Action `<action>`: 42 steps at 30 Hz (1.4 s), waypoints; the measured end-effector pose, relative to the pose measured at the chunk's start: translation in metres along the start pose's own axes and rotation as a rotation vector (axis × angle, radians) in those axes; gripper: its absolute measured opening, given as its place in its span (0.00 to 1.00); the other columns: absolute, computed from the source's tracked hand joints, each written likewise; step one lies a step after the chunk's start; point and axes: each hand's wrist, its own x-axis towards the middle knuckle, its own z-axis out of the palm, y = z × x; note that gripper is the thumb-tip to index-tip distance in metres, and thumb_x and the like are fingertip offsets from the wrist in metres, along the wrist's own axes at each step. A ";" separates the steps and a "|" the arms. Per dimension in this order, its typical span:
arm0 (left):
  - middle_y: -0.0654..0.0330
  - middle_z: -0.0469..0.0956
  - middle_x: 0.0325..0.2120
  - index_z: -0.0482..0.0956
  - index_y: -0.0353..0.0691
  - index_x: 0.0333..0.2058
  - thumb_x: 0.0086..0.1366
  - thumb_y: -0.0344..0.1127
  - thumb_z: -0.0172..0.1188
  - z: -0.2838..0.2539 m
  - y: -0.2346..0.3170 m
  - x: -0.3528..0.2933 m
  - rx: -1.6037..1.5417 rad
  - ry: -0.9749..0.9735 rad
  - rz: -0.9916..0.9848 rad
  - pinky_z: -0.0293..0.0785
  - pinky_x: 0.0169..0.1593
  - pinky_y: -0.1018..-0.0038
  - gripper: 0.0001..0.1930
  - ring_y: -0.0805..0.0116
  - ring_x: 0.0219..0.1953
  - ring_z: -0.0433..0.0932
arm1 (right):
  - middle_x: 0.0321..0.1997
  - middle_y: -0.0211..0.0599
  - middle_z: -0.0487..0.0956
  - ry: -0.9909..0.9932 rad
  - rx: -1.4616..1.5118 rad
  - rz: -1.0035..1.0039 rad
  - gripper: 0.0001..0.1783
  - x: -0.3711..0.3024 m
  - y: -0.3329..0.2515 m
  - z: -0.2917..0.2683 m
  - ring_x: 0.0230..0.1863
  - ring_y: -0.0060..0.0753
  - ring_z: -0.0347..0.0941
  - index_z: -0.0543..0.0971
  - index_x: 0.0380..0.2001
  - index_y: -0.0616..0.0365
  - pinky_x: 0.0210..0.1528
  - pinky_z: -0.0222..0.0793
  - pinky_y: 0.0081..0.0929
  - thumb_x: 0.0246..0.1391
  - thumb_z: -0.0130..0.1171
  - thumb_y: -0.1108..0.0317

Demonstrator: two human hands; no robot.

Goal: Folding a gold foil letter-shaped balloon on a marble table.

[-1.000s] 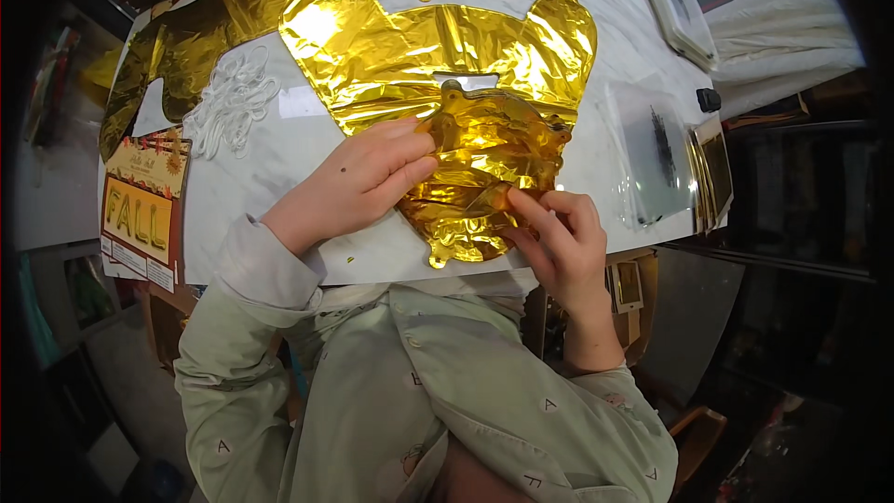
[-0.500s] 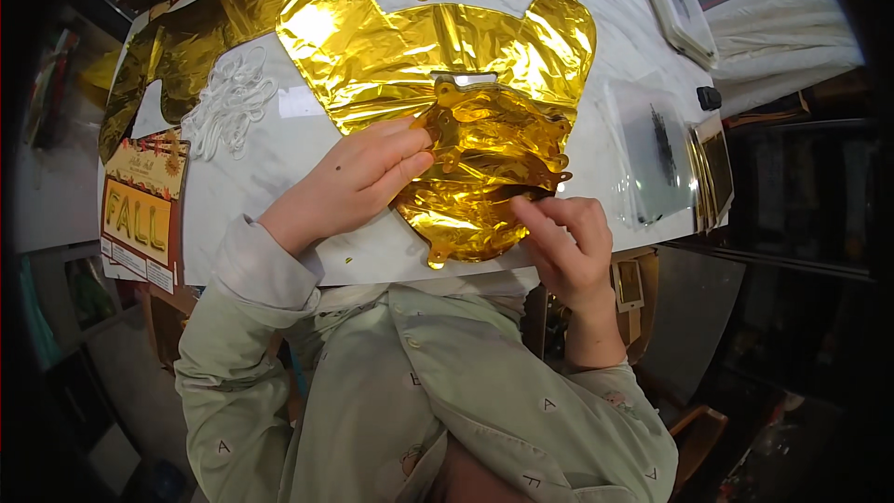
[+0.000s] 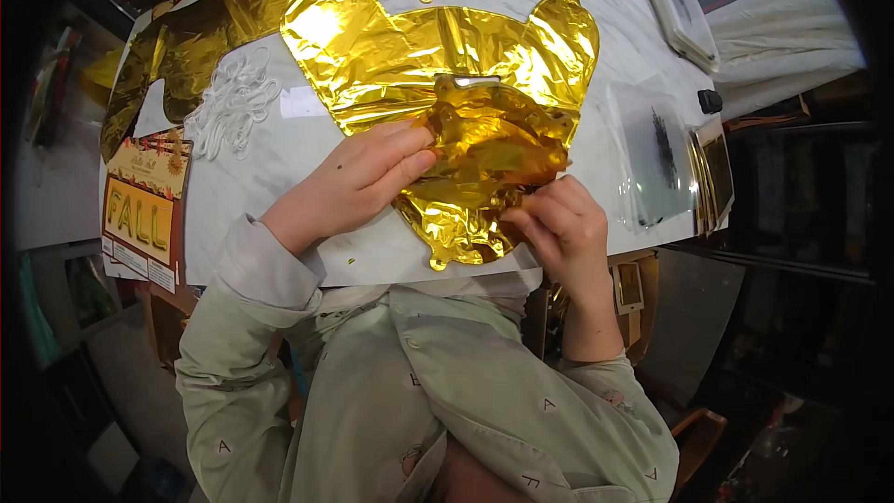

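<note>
In front of me lies a flat, shiny gold foil balloon (image 3: pixel 456 42), its near part overlapped by folded gold foil (image 3: pixel 494 144) with small tabs along its edges. My left hand (image 3: pixel 377 168) pinches the left edge of this folded foil between thumb and fingers. At its lower right edge, my right hand (image 3: pixel 563 224) is closed on the foil with bent fingers. The foil between the hands is creased and bulges upward. Its lowest tab points toward the table's near edge. Whether the folded foil is one piece with the balloon behind it cannot be made out.
A loose heap of white string (image 3: pixel 233 102) lies left of the balloon. Beyond it is more gold foil (image 3: pixel 200 42). A printed card (image 3: pixel 140 210) sits at the left table edge, and clear plastic sleeves (image 3: pixel 652 149) lie at the right. White frames (image 3: pixel 678 14) stand farther back.
My right hand has shifted slightly up and left and its fingers have closed on the foil. The folded foil between my hands has changed shape. My left hand keeps its grip.
</note>
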 end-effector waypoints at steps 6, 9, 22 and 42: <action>0.52 0.72 0.34 0.73 0.36 0.41 0.62 0.36 0.70 -0.002 0.006 0.004 0.123 -0.064 0.111 0.70 0.40 0.62 0.16 0.50 0.38 0.74 | 0.30 0.38 0.79 0.121 0.126 0.178 0.09 0.010 -0.007 0.008 0.31 0.40 0.74 0.81 0.31 0.62 0.37 0.69 0.30 0.45 0.66 0.84; 0.52 0.71 0.33 0.72 0.36 0.40 0.61 0.34 0.70 -0.003 0.005 0.004 0.148 -0.081 0.095 0.70 0.39 0.62 0.16 0.50 0.37 0.74 | 0.32 0.35 0.80 0.117 0.228 0.231 0.10 0.010 -0.011 0.011 0.34 0.30 0.74 0.80 0.33 0.62 0.41 0.71 0.25 0.47 0.61 0.87; 0.51 0.72 0.34 0.73 0.36 0.39 0.72 0.34 0.57 -0.002 0.007 0.002 0.076 -0.072 0.015 0.70 0.41 0.62 0.07 0.49 0.38 0.74 | 0.54 0.46 0.69 0.187 0.057 -0.174 0.22 -0.012 -0.008 0.009 0.58 0.50 0.76 0.73 0.39 0.58 0.45 0.82 0.27 0.43 0.68 0.89; 0.51 0.70 0.32 0.71 0.35 0.38 0.70 0.39 0.62 -0.001 0.007 0.004 0.057 -0.041 -0.011 0.69 0.40 0.63 0.13 0.49 0.37 0.72 | 0.29 0.38 0.81 0.017 0.109 0.010 0.13 -0.014 -0.001 0.002 0.28 0.35 0.77 0.85 0.39 0.60 0.33 0.72 0.27 0.47 0.71 0.78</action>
